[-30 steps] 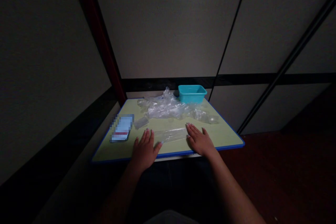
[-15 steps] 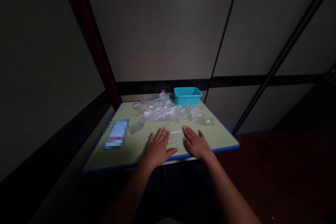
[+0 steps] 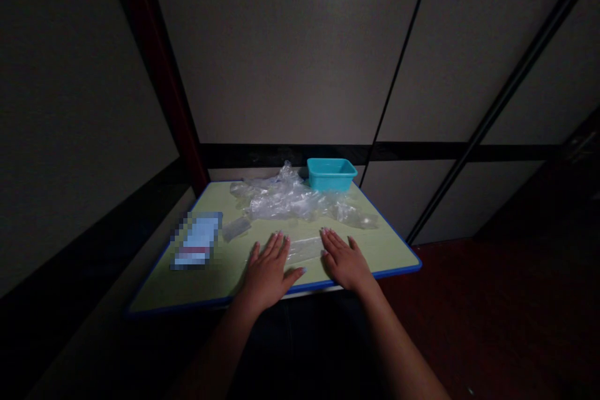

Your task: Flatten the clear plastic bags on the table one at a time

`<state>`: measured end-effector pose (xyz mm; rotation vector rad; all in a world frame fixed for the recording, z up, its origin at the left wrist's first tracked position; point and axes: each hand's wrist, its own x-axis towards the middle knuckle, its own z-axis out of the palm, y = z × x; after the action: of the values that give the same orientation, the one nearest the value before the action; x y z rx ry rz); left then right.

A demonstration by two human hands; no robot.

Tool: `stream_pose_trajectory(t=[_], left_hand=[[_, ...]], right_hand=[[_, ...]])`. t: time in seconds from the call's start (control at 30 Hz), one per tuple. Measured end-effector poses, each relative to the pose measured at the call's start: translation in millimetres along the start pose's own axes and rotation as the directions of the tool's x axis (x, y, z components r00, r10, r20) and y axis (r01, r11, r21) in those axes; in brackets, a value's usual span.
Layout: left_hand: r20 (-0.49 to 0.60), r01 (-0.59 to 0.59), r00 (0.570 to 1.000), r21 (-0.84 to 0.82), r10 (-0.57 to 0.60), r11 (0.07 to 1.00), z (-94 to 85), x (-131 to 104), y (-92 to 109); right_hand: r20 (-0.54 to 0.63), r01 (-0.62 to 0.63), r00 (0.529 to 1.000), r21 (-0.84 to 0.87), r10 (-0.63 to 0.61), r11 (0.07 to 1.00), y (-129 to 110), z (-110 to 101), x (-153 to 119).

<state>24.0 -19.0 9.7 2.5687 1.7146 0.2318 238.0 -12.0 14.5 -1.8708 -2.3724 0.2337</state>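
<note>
A flat piece of clear plastic (image 3: 304, 250), like a bag or film, lies near the front edge of the table. On its left end my left hand (image 3: 266, 272) rests palm down, fingers stretched out and thumb apart. My right hand (image 3: 345, 262) lies flat over the right end, fingers extended. Part of the plastic is hidden under both hands. Beyond them spreads a crumpled heap of clear plastic bags (image 3: 285, 200). A small folded, translucent piece of plastic (image 3: 237, 229) sits to the left of the heap.
A turquoise plastic basin (image 3: 332, 176) stands at the back right of the pale yellow-green table (image 3: 197, 290), which has a blue rim. At the left lies a phone-like flat object (image 3: 199, 240), blurred out. Panelled wall (image 3: 281, 75) rises right behind the table.
The view has shifted slightly, so the table appears further left. My left hand has slid a little left, widening the gap between the hands. Both hands stay flat.
</note>
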Motion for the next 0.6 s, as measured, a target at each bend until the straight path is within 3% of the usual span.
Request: stream_pose_trajectory(t=[0.27, 0.47, 0.6], left_hand=[[0.001, 0.036, 0.999, -0.001, -0.036, 0.999, -4.0, -8.8, -25.6], [0.016, 0.055, 0.998, -0.041, -0.055, 0.998, 0.1, -9.5, -25.8], [-0.067, 0.051, 0.996, -0.038, -0.053, 0.998, -4.0, -15.5, -22.7]], right_hand=[[-0.011, -0.016, 1.000, -0.017, 0.016, 1.000, 0.0, 0.7, -0.8], [-0.010, -0.014, 1.000, -0.059, 0.014, 0.998, 2.3, 3.3, 0.0], [-0.047, 0.003, 0.999, -0.097, -0.008, 0.995, 9.3, 11.1, 1.7]])
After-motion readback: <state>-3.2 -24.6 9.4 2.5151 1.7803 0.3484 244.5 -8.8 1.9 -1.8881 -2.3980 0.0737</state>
